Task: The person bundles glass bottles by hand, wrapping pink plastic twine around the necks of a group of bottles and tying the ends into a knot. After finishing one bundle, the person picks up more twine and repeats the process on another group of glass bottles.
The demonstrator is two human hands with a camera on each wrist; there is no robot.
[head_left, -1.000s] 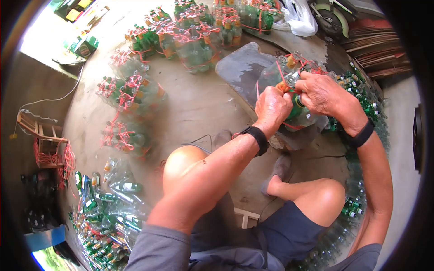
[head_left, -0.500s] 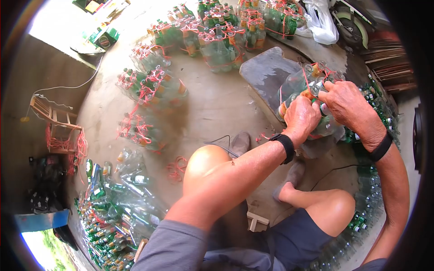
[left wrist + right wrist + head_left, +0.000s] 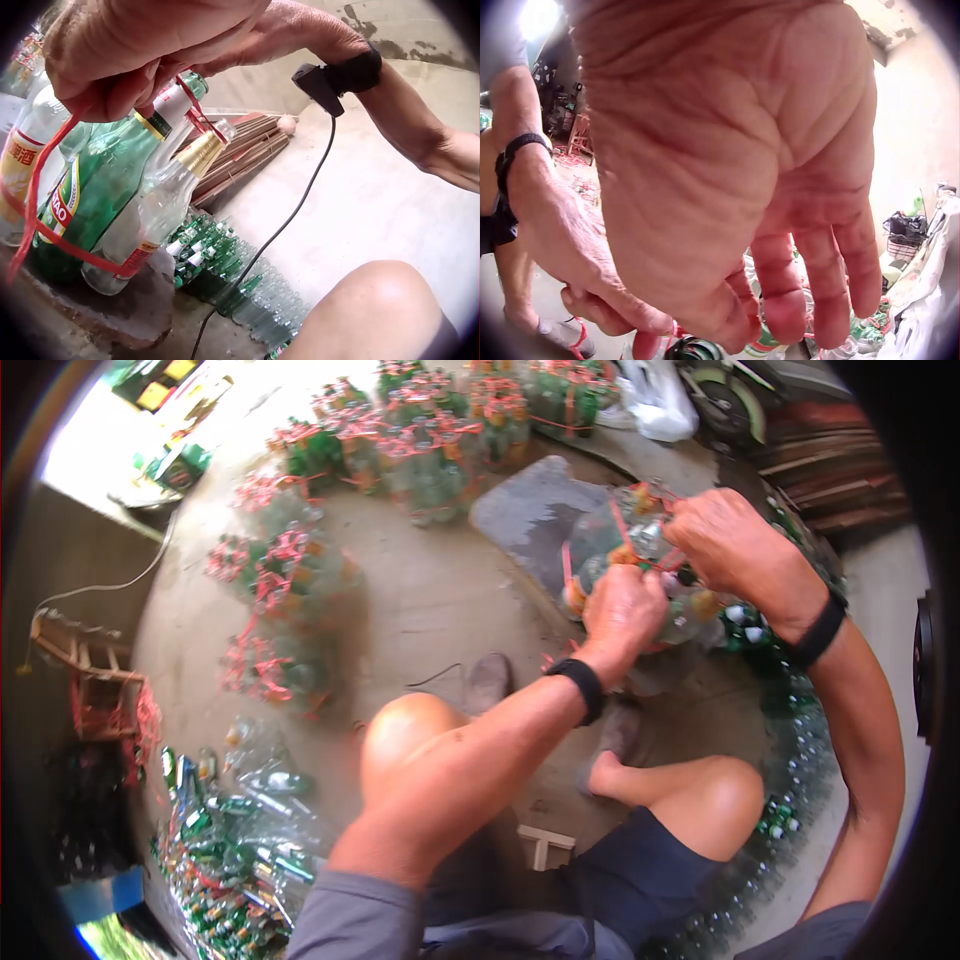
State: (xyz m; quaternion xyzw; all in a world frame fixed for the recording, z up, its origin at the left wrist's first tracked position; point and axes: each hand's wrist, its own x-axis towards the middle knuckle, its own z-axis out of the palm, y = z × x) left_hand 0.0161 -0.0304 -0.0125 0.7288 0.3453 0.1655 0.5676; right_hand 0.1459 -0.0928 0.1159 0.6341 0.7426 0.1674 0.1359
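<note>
A bundle of green and clear glass bottles (image 3: 105, 187) stands upright on a dark slab (image 3: 530, 510), bound round by red plastic twine (image 3: 75, 251). Above the bottle necks my left hand (image 3: 625, 615) pinches the twine, which runs down from its curled fingers (image 3: 112, 90) in the left wrist view. Just beyond it, my right hand (image 3: 725, 545) is at the bundle's far side, thumb and forefinger closed on twine close to the necks. In the right wrist view its other fingers (image 3: 829, 292) hang loosely. The pinched ends are mostly hidden by the hands.
More bundles tied with red twine (image 3: 430, 450) stand on the floor ahead and to the left. Loose bottles lie heaped (image 3: 230, 840) at the lower left. Rows of bottles (image 3: 247, 292) line the right wall. A wooden stool (image 3: 100, 680) holds red twine; a white bag (image 3: 655, 405) lies at the back.
My right hand has lifted slightly off the bottle necks and drawn away from my left hand. The left stays low over the bundle. The head view swung left, then back.
</note>
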